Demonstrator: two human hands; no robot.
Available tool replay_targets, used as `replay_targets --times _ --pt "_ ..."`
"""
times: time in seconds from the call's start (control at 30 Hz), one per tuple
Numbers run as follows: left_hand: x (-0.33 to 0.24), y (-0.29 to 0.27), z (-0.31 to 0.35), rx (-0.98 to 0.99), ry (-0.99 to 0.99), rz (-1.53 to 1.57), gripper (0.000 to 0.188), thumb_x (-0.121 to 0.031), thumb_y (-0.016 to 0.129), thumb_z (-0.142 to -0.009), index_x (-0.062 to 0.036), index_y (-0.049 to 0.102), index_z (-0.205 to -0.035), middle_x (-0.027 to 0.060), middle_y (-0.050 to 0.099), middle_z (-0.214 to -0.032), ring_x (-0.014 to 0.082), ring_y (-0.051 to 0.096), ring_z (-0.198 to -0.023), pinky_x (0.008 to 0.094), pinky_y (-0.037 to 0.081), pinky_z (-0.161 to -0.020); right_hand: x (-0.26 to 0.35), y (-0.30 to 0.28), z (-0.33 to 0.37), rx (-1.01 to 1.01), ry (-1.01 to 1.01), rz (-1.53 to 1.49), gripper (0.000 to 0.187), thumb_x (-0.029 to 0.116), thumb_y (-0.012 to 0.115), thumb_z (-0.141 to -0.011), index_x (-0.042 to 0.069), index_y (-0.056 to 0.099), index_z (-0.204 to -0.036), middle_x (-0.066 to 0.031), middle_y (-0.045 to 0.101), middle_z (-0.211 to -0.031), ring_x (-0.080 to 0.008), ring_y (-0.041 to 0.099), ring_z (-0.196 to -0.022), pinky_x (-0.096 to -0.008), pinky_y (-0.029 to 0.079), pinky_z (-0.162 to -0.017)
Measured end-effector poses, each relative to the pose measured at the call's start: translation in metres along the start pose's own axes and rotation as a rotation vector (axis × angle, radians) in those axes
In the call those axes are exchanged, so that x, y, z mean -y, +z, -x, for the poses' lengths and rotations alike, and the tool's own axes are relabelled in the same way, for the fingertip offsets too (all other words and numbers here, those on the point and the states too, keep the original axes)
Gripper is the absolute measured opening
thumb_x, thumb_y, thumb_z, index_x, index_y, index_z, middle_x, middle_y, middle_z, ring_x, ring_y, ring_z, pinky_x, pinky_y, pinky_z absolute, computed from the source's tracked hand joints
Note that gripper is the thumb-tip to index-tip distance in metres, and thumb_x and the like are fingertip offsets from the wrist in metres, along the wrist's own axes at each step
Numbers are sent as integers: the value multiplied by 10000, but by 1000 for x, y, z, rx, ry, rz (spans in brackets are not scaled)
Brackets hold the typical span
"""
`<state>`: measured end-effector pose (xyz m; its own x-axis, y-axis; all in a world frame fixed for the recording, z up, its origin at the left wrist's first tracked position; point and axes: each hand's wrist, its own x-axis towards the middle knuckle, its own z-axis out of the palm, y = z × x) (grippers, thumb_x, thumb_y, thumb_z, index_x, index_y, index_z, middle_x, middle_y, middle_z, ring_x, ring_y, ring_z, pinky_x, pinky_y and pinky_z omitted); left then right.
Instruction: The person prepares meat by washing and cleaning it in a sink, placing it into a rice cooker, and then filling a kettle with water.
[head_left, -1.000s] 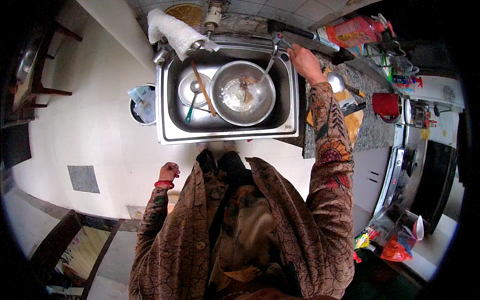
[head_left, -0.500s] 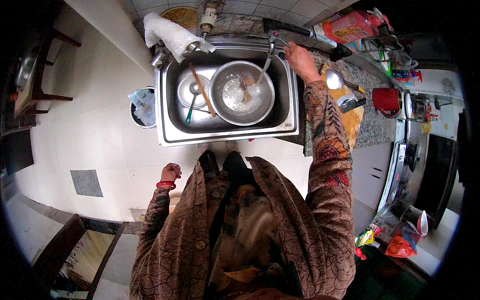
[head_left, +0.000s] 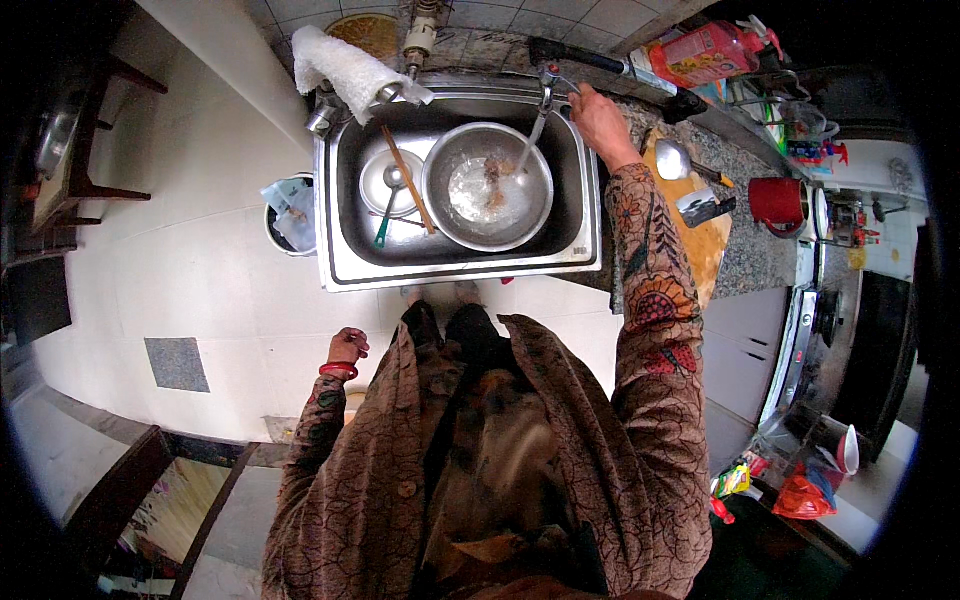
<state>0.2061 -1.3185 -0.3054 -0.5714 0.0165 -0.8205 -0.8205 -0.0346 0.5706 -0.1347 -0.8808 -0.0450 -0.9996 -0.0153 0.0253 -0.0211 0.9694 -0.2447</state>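
Note:
My right hand (head_left: 602, 125) reaches over the sink's back right corner, its fingers closed on the lever of the faucet (head_left: 547, 85). Water runs from the spout into a round metal basin (head_left: 505, 240), where pale, bubbly water holds some brownish bits. The basin stands in the right part of the steel sink (head_left: 460, 272). Left of it lie a small round metal lid or dish (head_left: 377, 180), a ladle with a green handle (head_left: 383, 230) and wooden chopsticks (head_left: 405, 175). My left hand (head_left: 349, 346), with a red bangle, hangs low by my side, empty, fingers loosely curled and slightly apart.
A white cloth (head_left: 345, 75) drapes over a pipe at the back left. A bucket (head_left: 290, 215) stands left of the sink. On the right counter are a wooden board (head_left: 705, 250), a metal scoop (head_left: 672, 160), a red pot (head_left: 778, 203) and a red spray bottle (head_left: 705, 55).
The whole view has shifted slightly. My right hand stays at the faucet lever, water still runs, and my left hand hangs in much the same place.

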Motion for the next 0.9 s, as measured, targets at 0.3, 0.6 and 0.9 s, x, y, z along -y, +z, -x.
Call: replay_targets --times 0.3,0.6,0.9 --pt "-6 2 3 19 -27 -63 106 -13 481 -783 6 488 -888 77 562 -711 162 571 -590 271 486 -455 -4 5 -1 -7 21 -3 256 267 420 -850 27 495 -898 -239 583 -783 -399 563 -766 -486 440 -673" --pt "7 -1 -5 30 10 1 137 30 447 -755 3 483 -884 90 566 -702 172 574 -579 284 487 -454 -7 5 -2 -30 -3 -21 252 257 429 -846 17 497 -881 -245 579 -762 -396 564 -739 -478 444 -652" --pt "10 4 -9 58 26 -63 121 13 452 -765 13 500 -875 83 568 -702 160 577 -583 272 490 -465 -11 12 -5 -27 19 -30 254 277 435 -843 36 483 -910 -224 585 -772 -402 557 -745 -492 429 -653"
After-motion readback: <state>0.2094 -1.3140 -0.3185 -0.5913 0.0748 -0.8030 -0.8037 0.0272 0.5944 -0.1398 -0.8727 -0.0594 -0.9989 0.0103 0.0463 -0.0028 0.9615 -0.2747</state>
